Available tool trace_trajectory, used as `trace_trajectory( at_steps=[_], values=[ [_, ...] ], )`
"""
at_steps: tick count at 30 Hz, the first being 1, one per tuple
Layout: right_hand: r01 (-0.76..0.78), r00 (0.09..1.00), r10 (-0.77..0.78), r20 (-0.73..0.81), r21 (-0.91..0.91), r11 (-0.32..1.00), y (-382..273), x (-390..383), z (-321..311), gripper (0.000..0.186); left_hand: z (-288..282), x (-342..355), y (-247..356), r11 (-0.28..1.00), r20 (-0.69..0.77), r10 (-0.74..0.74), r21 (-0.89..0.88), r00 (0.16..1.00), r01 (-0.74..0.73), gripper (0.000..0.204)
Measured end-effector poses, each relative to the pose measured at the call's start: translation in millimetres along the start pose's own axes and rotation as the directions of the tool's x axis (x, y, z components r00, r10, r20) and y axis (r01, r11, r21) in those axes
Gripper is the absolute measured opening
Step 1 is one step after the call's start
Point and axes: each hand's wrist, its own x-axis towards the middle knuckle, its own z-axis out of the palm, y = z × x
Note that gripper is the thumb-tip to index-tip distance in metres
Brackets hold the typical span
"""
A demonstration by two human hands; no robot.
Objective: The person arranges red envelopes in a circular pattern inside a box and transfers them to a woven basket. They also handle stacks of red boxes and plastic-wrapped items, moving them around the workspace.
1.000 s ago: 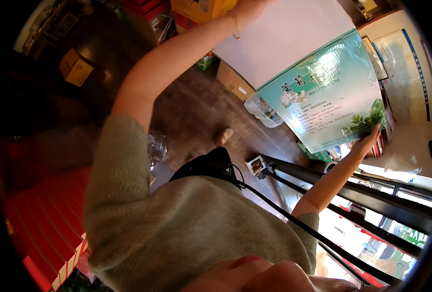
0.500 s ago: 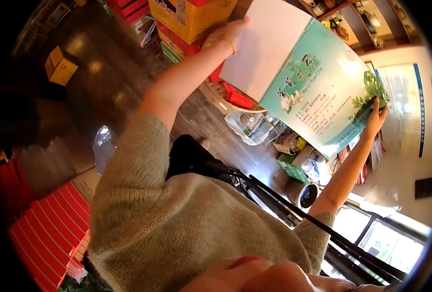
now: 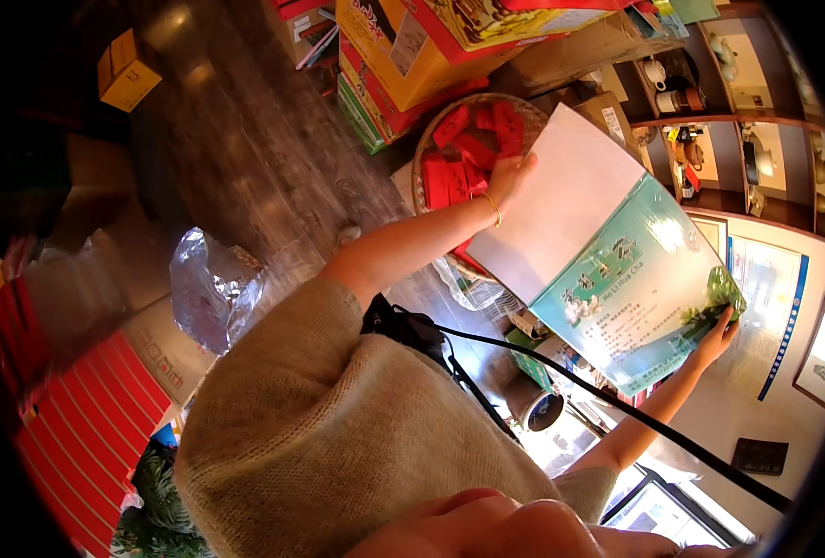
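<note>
I hold a large flat cardboard piece with a white panel (image 3: 570, 200) and a glossy teal panel (image 3: 626, 288) decorated with flowers and leaves, folded along a crease between them. My left hand (image 3: 507, 191) is closed on the white panel's upper-left edge. At the teal panel's right edge, my right hand (image 3: 714, 330) grips it, fingers over green printed leaves. Just behind my left hand, a round wicker basket (image 3: 419, 172) holds several red packets (image 3: 459, 147), partly hidden by the cardboard.
Stacked yellow, red and green boxes (image 3: 403, 51) rise above the basket. Cubby shelves (image 3: 742, 158) with teaware fill the upper right. A crumpled foil bag (image 3: 210, 288) and red striped boxes (image 3: 82, 437) lie at left; a small yellow box (image 3: 126, 70) stands on the dark wooden floor (image 3: 208, 121).
The cardboard and both hands have moved down in the picture, still gripped at its edges. The view has shifted, bringing the red-packet basket and more of the teaware shelves into sight.
</note>
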Motion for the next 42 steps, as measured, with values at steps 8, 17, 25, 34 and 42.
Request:
trace_trajectory(
  at_steps=[8,17,25,34,42],
  values=[
    [-0.064,0.973,-0.012,-0.23,-0.32,0.945,-34,8,-17,0.059,11,-23,13,0.992,0.005,0.114,0.049,0.993,-0.114,0.047],
    [-0.021,0.97,0.019,-0.242,-0.006,1.0,-24,-1,-56,0.054,32,-50,37,0.994,0.138,0.087,-0.081,0.987,-0.076,0.038],
    [-0.073,0.963,0.083,-0.256,0.048,0.996,-15,-13,-52,0.057,22,-32,34,0.996,0.165,0.06,0.061,0.984,-0.071,0.037],
    [-0.104,0.936,0.115,-0.333,0.052,0.993,-79,-26,-51,0.064,37,-41,34,0.994,0.168,0.048,-0.101,0.985,-0.032,0.034],
    [-0.052,0.922,0.029,-0.387,-0.05,0.997,-100,-28,-98,0.068,58,-47,31,0.993,0.218,0.0,-0.115,0.976,0.026,0.036]
  ],
)
